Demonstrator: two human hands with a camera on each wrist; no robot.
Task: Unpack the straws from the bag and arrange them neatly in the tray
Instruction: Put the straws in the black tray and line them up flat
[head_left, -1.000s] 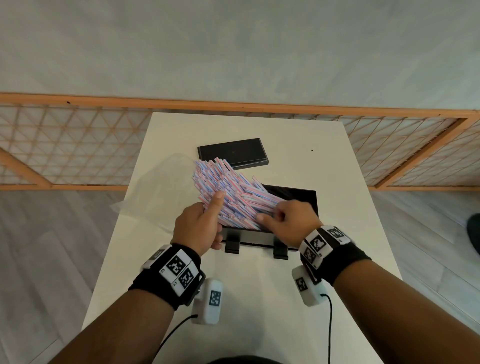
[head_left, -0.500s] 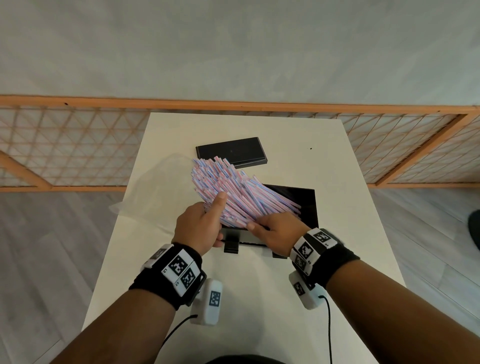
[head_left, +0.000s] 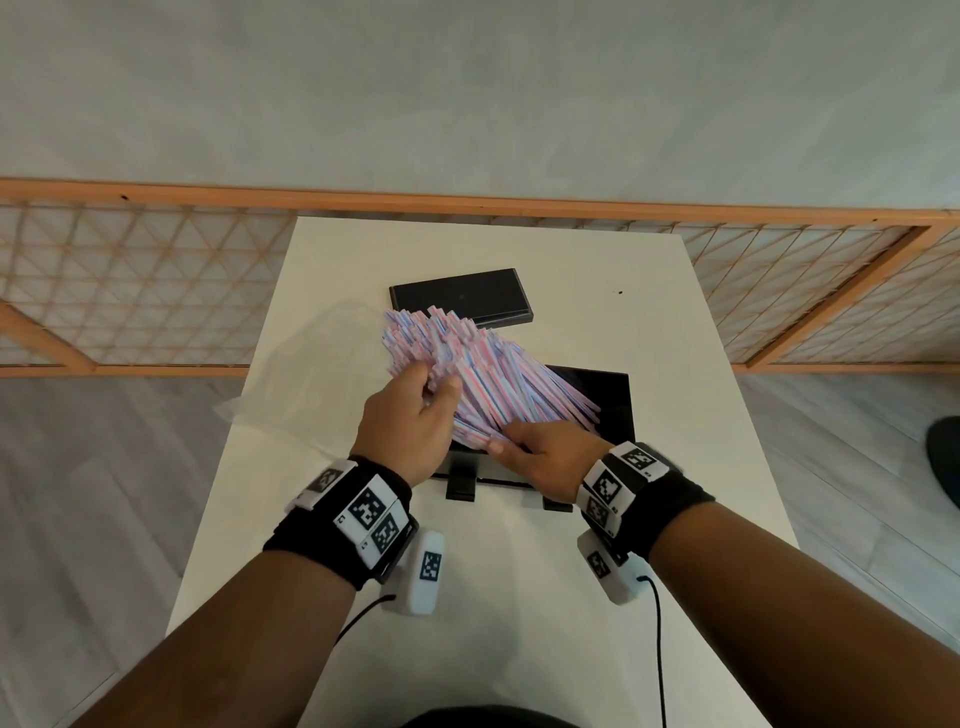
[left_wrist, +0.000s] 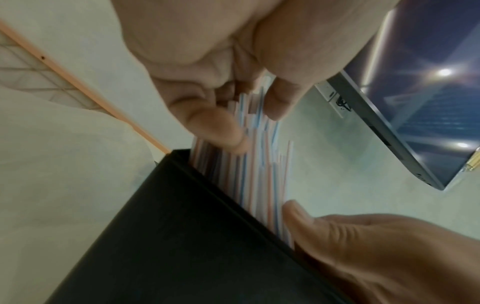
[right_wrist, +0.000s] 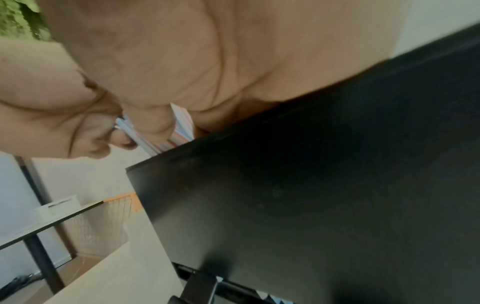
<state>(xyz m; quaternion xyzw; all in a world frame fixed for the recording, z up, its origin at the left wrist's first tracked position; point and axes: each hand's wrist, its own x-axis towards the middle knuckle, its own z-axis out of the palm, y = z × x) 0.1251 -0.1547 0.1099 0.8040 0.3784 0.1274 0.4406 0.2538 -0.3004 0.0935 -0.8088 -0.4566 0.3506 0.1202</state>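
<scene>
A thick fan of pink, blue and white striped straws (head_left: 483, 369) leans over the left rim of the black tray (head_left: 615, 400), far ends up and to the left. My left hand (head_left: 436, 382) curls over the fan's left side and pinches several straws (left_wrist: 255, 144) between thumb and fingers. My right hand (head_left: 506, 441) grips the near ends of the straws (right_wrist: 158, 142) at the tray's front left corner. The empty clear bag (head_left: 311, 379) lies flat at the table's left edge. The tray's floor under the straws is hidden.
A flat black lid (head_left: 462, 296) lies behind the straws toward the table's far side. The white table (head_left: 519, 597) is bare in front of the tray. A wooden lattice fence (head_left: 130, 291) runs behind and beside the table.
My left hand has slid forward up the bundle and its fingers now curl over the straws. My right hand has moved left and nearer along the tray's front, drawing the near ends together.
</scene>
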